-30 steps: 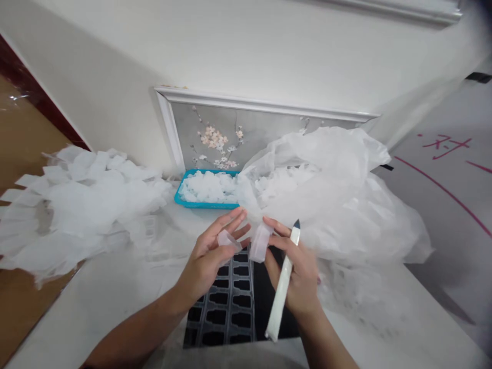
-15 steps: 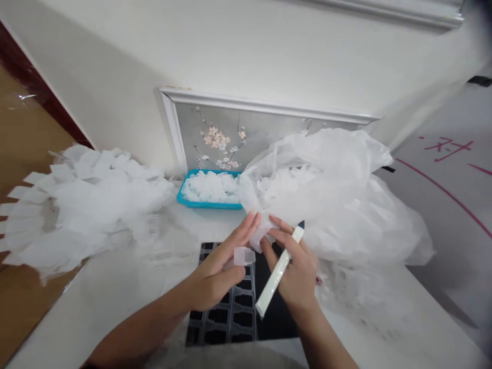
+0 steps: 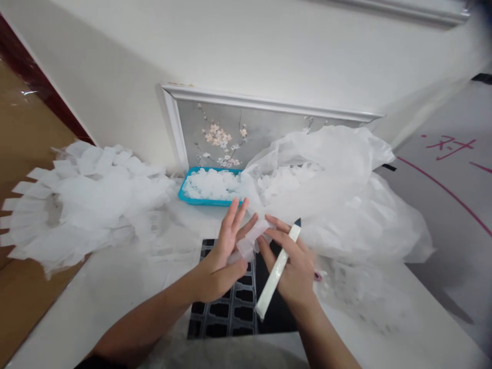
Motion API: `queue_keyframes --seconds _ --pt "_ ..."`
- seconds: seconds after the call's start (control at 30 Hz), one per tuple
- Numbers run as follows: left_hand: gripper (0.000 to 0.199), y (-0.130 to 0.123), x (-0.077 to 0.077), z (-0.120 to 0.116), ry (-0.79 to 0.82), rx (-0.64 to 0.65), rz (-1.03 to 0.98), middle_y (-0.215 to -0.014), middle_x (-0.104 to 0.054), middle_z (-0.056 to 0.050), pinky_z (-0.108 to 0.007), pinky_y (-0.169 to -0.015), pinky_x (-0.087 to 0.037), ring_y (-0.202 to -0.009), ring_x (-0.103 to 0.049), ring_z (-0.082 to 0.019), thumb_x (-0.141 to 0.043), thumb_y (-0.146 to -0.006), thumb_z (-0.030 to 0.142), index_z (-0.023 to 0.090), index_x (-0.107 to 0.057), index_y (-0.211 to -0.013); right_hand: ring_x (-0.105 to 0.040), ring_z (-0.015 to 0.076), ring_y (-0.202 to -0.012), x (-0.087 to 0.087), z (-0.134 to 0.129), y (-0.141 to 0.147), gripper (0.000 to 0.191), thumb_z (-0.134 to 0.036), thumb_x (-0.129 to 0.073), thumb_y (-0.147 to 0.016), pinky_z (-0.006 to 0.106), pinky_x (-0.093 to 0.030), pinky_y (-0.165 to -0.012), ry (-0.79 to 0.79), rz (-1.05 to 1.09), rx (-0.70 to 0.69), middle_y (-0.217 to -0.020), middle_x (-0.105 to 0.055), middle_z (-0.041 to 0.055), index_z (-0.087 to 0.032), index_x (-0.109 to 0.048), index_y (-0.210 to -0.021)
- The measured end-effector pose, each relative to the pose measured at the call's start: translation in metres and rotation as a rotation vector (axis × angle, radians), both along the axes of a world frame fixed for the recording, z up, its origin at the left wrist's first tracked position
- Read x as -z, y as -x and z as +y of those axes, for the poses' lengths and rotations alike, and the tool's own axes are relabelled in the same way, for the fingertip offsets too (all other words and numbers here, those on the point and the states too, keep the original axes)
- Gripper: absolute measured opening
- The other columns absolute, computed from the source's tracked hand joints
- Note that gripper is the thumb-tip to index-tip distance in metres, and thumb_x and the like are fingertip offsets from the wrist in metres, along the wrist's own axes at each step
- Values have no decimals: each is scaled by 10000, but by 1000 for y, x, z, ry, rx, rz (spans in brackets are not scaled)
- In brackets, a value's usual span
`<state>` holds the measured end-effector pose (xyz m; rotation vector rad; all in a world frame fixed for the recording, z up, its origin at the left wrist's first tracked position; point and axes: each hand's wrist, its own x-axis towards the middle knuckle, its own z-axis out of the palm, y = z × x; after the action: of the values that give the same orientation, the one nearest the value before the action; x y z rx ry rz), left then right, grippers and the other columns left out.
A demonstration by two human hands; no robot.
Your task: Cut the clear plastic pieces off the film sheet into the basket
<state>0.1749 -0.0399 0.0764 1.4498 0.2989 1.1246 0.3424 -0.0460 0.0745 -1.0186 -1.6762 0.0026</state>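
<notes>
1. One pale, translucent piece (image 3: 248, 248), apparently plastic, is seen at lower centre of the frame, between the two hands; whether it is single and folded, or two overlapping, cannot be told.
2. Left hand (image 3: 225, 261): fingers spread, index and middle raised; the piece is set against the thumb side. Whether any pressure is put on it cannot be told.
3. Right hand (image 3: 288, 266): the piece's upper right end is pinched between thumb and fingertips. A white-handled tool (image 3: 277, 279) with a dark point is carried across the same hand, tip up.
4. Weight judged very light; little force is likely to be needed.
5. Wall judged thin, semi-stiff: bending under a hard squeeze to be expected, creasing possible. Surface probably smooth, somewhat slippery.
6. Hold best taken at the edges or ends, with finger pads, the middle left unpressed; the tool's point should be kept turned away.
7. Nearby: a dark-celled tray (image 3: 231, 313) below the hands; a blue tray (image 3: 209, 202) of white bits near centre; a filmy bag (image 3: 346, 215) at right; a white heap (image 3: 103, 197) at left.
</notes>
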Motion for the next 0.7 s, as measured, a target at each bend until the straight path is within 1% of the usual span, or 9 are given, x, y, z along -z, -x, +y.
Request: queue_keyframes --seconds 0.1,0.23,0.33,0.4,0.47,0.53,0.63,0.7 --pt "842 -3 2 0 -69 -63 35 -1642 100 50 -532 -1218 -144 -1510 -77 -289 -502 -951 133 500 9 -1510 -701 227 -1009 3 0 1 154 -116 -672 -856 389 -608 -866 41 12 24 -1162 -698 103 -225 -661 -965" --pt "871 -7 2 0 -130 -109 72 -1639 117 48 -520 -1221 -158 -1511 -55 -283 -515 -942 107 506 15 -1506 -707 225 -982 5 -2 1 143 -146 -674 -859 394 -613 -846 91 26 18 -1165 -698 89 -235 -664 -971" --pt "896 -9 1 2 -175 -177 35 -1642 88 48 -525 -1211 -203 -1507 -81 -295 -542 -926 90 528 -8 -1497 -705 228 -994 3 -1 -4 135 -147 -673 -858 399 -613 -844 80 50 28 -1164 -701 94 -225 -664 -968" --pt "887 -9 1 3 -201 -201 2 -1644 68 53 -528 -1198 -246 -1504 -98 -299 -524 -928 74 545 -25 -1489 -702 233 -1004 1 1 -8 127 -149 -676 -856 408 -612 -845 68 62 52 -1162 -703 100 -218 -664 -962" --pt "876 -9 2 4 -225 -196 -23 -1642 71 62 -525 -1191 -267 -1502 -111 -296 -491 -934 54 558 -31 -1483 -698 239 -1015 -1 2 -12 116 -156 -677 -855 417 -612 -847 68 67 71 -1160 -704 104 -215 -665 -955" --pt "874 -9 3 5 -242 -174 -32 -1640 82 71 -525 -1193 -261 -1500 -130 -291 -467 -935 37 571 -37 -1477 -695 243 -1022 -1 3 -13 104 -165 -676 -857 421 -612 -848 72 66 81 -1157 -706 103 -213 -668 -950" --pt "867 -11 6 6 -233 -174 -22 -1642 69 68 -528 -1183 -280 -1493 -180 -287 -460 -934 38 580 -47 -1471 -695 240 -1024 -1 5 -12 101 -181 -665 -870 416 -611 -849 100 53 82 -1167 -702 97 -219 -676 -963" --pt "833 -11 8 10 -203 -234 -2 -1646 27 50 -505 -1157 -339 -1481 -233 -287 -477 -930 63 553 -92 -1483 -698 238 -1015 0 6 -11 97 -190 -661 -876 417 -607 -861 134 26 79 -1172 -701 91 -224 -683 -964"
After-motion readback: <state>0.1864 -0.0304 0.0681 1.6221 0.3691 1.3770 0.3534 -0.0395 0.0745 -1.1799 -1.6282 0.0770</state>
